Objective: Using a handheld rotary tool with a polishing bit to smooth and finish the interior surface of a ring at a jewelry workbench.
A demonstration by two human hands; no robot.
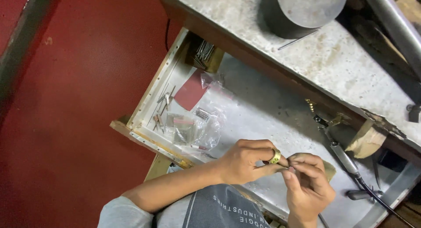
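The left hand [245,160] pinched a gold ring [275,156] between thumb and forefinger, over the metal tray [272,118]. The right hand [307,180], fingers pressed together on a small unclear thing, met the ring from its right side, touching it.

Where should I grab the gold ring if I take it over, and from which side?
Grip the ring by its outer band, pinching across the rim from above. It stands on edge between the left hand and right hand, whose fingertips cover its lower part, so probably only the upper arc of the band is free to take.
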